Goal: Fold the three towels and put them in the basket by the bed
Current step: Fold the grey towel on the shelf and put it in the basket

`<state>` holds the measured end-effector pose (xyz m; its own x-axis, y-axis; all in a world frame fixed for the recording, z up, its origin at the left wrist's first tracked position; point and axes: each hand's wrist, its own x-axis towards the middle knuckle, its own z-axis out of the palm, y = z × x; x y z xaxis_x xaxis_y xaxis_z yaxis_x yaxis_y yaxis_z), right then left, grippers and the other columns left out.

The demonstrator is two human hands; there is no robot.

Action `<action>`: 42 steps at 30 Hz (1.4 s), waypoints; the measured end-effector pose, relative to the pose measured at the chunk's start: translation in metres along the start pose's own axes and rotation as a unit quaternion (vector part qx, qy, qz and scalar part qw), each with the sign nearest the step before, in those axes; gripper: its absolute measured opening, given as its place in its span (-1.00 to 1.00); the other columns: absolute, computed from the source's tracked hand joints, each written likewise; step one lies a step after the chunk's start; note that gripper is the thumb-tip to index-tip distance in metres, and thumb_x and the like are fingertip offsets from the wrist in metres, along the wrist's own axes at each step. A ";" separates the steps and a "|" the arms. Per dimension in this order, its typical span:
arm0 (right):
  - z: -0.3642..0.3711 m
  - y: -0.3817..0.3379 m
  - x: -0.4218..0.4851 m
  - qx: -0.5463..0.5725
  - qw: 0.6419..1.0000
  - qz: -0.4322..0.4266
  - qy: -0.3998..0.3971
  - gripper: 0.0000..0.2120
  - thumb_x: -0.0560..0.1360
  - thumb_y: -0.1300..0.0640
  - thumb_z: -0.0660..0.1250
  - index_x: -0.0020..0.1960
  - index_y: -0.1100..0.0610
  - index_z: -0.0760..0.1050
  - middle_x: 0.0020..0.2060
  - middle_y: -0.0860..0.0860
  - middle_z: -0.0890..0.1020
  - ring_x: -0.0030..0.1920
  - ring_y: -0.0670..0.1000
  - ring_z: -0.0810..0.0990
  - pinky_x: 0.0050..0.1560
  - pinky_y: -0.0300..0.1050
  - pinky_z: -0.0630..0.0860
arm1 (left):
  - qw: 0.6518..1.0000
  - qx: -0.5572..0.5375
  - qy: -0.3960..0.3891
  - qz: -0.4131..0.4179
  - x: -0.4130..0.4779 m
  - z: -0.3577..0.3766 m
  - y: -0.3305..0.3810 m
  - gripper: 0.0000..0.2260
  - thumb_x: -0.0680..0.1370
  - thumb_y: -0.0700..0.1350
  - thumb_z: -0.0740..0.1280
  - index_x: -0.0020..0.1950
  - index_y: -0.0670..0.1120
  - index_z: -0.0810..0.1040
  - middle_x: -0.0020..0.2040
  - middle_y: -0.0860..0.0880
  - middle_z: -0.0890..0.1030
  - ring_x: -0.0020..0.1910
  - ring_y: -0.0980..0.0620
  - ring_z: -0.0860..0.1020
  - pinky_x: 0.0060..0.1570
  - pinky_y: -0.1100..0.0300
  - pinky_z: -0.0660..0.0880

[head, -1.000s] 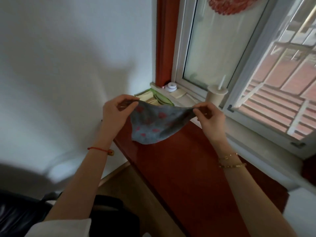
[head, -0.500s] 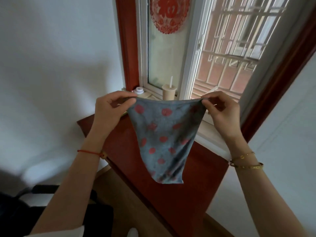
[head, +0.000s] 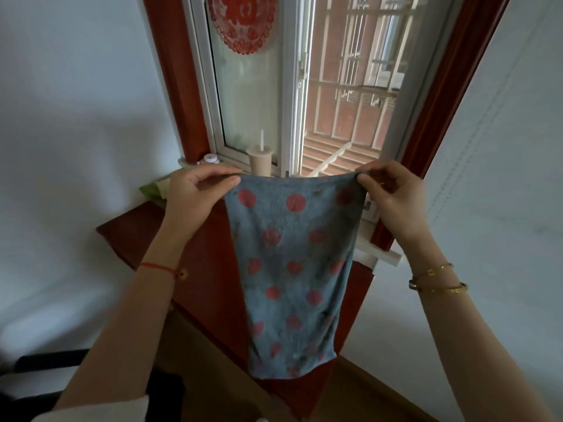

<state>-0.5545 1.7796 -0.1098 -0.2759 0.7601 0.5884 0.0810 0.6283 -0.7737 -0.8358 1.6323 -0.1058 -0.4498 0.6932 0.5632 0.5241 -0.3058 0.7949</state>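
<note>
A grey-blue towel with red dots [head: 294, 269] hangs full length in front of me, above a dark red wooden sill [head: 195, 269]. My left hand [head: 195, 196] pinches its top left corner. My right hand [head: 393, 196] pinches the top right corner. The top edge is stretched flat between both hands. The lower end hangs loose and narrower. No basket, bed or other towel is in sight.
A cup with a straw [head: 260, 161] stands on the window ledge behind the towel, beside a small white jar [head: 210, 159]. Something green [head: 152, 190] lies at the sill's far left. The window [head: 289, 86] is straight ahead, white walls either side, a dark chair [head: 45, 376] lower left.
Both hands have lifted the towel off the sill and spread it, so it now hangs down open. The view has tilted up toward the window.
</note>
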 end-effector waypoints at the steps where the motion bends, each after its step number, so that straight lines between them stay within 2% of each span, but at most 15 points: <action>1: 0.003 0.012 0.005 -0.014 1.000 0.013 0.003 -0.92 0.51 0.24 0.39 0.00 0.17 0.62 -0.09 0.01 0.67 -0.05 0.05 0.65 0.02 -0.05 0.62 | 1.000 0.001 -0.005 -0.011 0.007 0.008 -0.012 -0.85 0.48 -0.30 0.45 0.04 -0.25 0.69 -0.11 0.05 0.70 -0.12 0.28 0.64 0.01 0.37 0.53; 4: 0.017 0.052 0.025 -0.059 0.997 0.054 0.008 -0.93 0.49 0.23 0.41 -0.03 0.16 0.62 -0.16 -0.07 0.66 -0.14 -0.02 0.64 -0.09 0.00 0.63 | 0.999 0.007 -0.025 -0.048 0.031 0.031 -0.056 -0.87 0.48 -0.27 0.45 -0.03 -0.08 0.68 -0.19 0.21 0.70 -0.13 0.30 0.63 0.00 0.35 0.53; 5: 0.024 0.066 0.032 -0.074 0.995 0.061 0.009 -0.94 0.48 0.24 0.42 -0.05 0.17 0.62 -0.19 -0.10 0.65 -0.18 -0.11 0.61 -0.11 -0.04 0.61 | 0.998 0.012 -0.028 -0.059 0.040 0.038 -0.072 -0.86 0.48 -0.26 0.46 -0.05 -0.04 0.68 -0.18 0.20 0.70 -0.12 0.28 0.63 0.01 0.33 0.53; 7: 0.039 0.092 0.046 -0.102 0.992 0.075 0.011 -0.95 0.46 0.27 0.42 -0.09 0.17 0.61 -0.19 -0.04 0.65 -0.23 -0.22 0.57 -0.13 -0.26 0.54 | 0.996 0.023 -0.030 -0.078 0.055 0.051 -0.104 -0.85 0.47 -0.24 0.47 -0.08 0.02 0.68 -0.13 0.12 0.70 -0.10 0.18 0.64 0.04 0.23 0.55; 9: 0.054 0.117 0.057 -0.124 0.987 0.100 0.002 -0.95 0.46 0.28 0.43 -0.09 0.19 0.62 -0.16 0.04 0.67 -0.22 -0.19 0.56 -0.17 -0.44 0.45 | 0.995 0.035 -0.036 -0.091 0.068 0.061 -0.134 -0.85 0.47 -0.23 0.48 -0.08 0.02 0.69 -0.12 0.04 0.70 -0.08 0.08 0.66 0.08 0.14 0.58; 11: 0.069 0.140 0.063 -0.145 0.981 0.124 -0.018 -0.95 0.46 0.27 0.42 -0.09 0.16 0.61 -0.16 0.02 0.66 -0.16 -0.08 0.59 -0.16 -0.47 0.43 | 0.992 0.053 -0.042 -0.103 0.077 0.067 -0.162 -0.88 0.46 -0.22 0.48 -0.05 -0.04 0.71 -0.12 0.00 0.71 -0.06 0.04 0.67 0.09 0.10 0.60; 14: 0.084 0.166 0.061 -0.157 0.974 0.160 -0.035 -0.90 0.46 0.28 0.41 -0.12 0.09 0.59 -0.18 -0.02 0.65 -0.16 -0.07 0.59 -0.14 -0.41 0.45 | 0.988 0.082 -0.067 -0.112 0.081 0.071 -0.192 -0.88 0.47 -0.20 0.48 -0.01 -0.12 0.73 -0.10 -0.04 0.73 -0.07 0.07 0.69 0.06 0.15 0.60; 18: 0.090 0.189 0.032 -0.184 0.959 0.205 -0.070 -0.87 0.47 0.24 0.42 -0.14 0.03 0.57 -0.20 -0.09 0.63 -0.20 -0.14 0.55 -0.18 -0.37 0.40 | 0.978 0.088 -0.121 -0.145 0.059 0.072 -0.213 -0.91 0.46 -0.21 0.49 -0.06 -0.08 0.73 -0.15 0.05 0.72 -0.16 0.27 0.65 -0.06 0.43 0.52; 22: 0.084 0.204 -0.022 -0.192 0.943 0.247 -0.116 -0.84 0.46 0.23 0.44 -0.17 -0.02 0.57 -0.22 -0.11 0.65 -0.18 -0.13 0.60 -0.16 -0.34 0.44 | 0.956 0.094 -0.177 -0.215 0.010 0.069 -0.230 -0.89 0.45 -0.21 0.50 -0.10 -0.01 0.73 -0.17 0.05 0.73 -0.17 0.18 0.67 -0.06 0.30 0.55; 28: 0.073 0.220 -0.107 -0.203 0.907 0.310 -0.199 -0.87 0.46 0.20 0.44 -0.17 -0.02 0.59 -0.20 -0.11 0.65 -0.16 -0.11 0.59 -0.15 -0.32 0.46 | 0.928 0.132 -0.242 -0.250 -0.085 0.061 -0.234 -0.92 0.47 -0.13 0.50 -0.07 0.02 0.74 -0.10 0.13 0.70 -0.09 0.19 0.64 -0.05 0.35 0.56; 31: 0.068 0.230 -0.140 -0.218 0.887 0.311 -0.262 -0.76 0.49 0.21 0.40 -0.20 -0.13 0.52 -0.21 -0.19 0.60 -0.17 -0.19 0.57 -0.16 -0.32 0.44 | 0.918 0.152 -0.265 -0.251 -0.130 0.061 -0.237 -0.87 0.46 -0.15 0.50 -0.10 0.09 0.71 -0.09 0.17 0.68 -0.03 0.20 0.62 -0.05 0.35 0.56; 34: 0.064 0.239 -0.168 -0.233 0.863 0.308 -0.325 -0.82 0.51 0.22 0.37 -0.14 -0.06 0.54 -0.15 -0.15 0.58 -0.16 -0.19 0.54 -0.12 -0.30 0.45 | 0.905 0.184 -0.284 -0.256 -0.166 0.066 -0.241 -0.76 0.46 -0.18 0.51 -0.15 0.20 0.63 -0.13 0.19 0.66 -0.05 0.18 0.62 -0.04 0.28 0.57; 38: 0.062 0.253 -0.195 -0.262 0.842 0.282 -0.379 -0.90 0.52 0.19 0.36 -0.08 0.00 0.58 -0.10 -0.12 0.54 -0.09 -0.09 0.54 0.01 -0.18 0.54 | 0.881 0.230 -0.303 -0.280 -0.200 0.072 -0.247 -0.86 0.48 -0.13 0.48 -0.10 0.14 0.66 -0.09 0.12 0.67 -0.01 0.13 0.59 0.04 0.15 0.56; 40: 0.062 0.260 -0.202 -0.267 0.842 0.254 -0.395 -0.92 0.51 0.18 0.37 -0.07 0.02 0.58 -0.10 -0.14 0.52 -0.06 -0.08 0.51 0.04 -0.17 0.50 | 0.872 0.245 -0.304 -0.295 -0.209 0.074 -0.250 -0.93 0.51 -0.10 0.46 -0.06 0.07 0.69 -0.05 0.11 0.67 0.04 0.13 0.55 0.06 0.30 0.47; 42: 0.062 0.266 -0.209 -0.266 0.842 0.231 -0.408 -0.94 0.50 0.17 0.38 -0.06 0.03 0.59 -0.09 -0.14 0.50 -0.04 -0.08 0.47 0.04 -0.20 0.43 | 0.861 0.261 -0.307 -0.310 -0.215 0.075 -0.253 -0.92 0.52 -0.10 0.44 -0.02 0.03 0.70 0.00 0.11 0.65 0.06 0.16 0.50 -0.01 0.49 0.32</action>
<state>-0.5351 1.7778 -0.4531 -0.6462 0.7129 -0.2726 0.7182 0.4472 -0.5330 -0.8171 1.6098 -0.4449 -0.3764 0.8813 -0.2858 0.6465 0.4708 0.6003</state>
